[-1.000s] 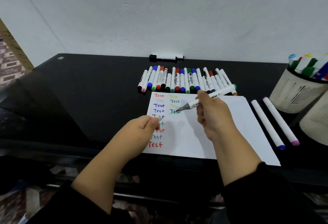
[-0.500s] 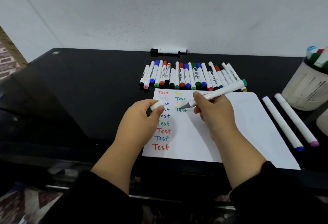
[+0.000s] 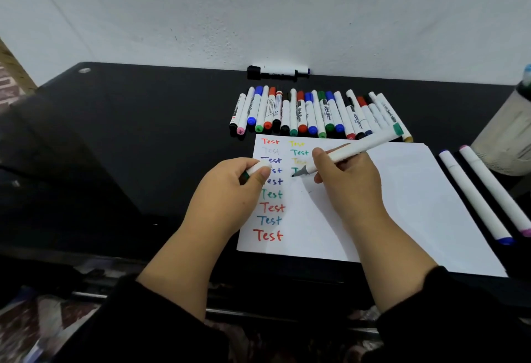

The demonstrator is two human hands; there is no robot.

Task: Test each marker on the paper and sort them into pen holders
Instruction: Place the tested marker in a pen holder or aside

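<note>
Head view: right hand (image 3: 349, 181) pinched an uncapped green-ended marker (image 3: 356, 151), grey tip low over the paper (image 3: 402, 204), beside the green "Test" in the second column. Left hand (image 3: 230, 190) pinched the marker's cap (image 3: 255, 170) between thumb and fingers. Step judged: test stroke done, recapping due. Next move calls for lining the cap with the tip and pressing it on, then dropping the marker into a holder. Mesh pen holder (image 3: 505, 135) at the right edge held markers; only a blue cap showed. Untested row (image 3: 316, 115) lay beyond the paper.
</note>
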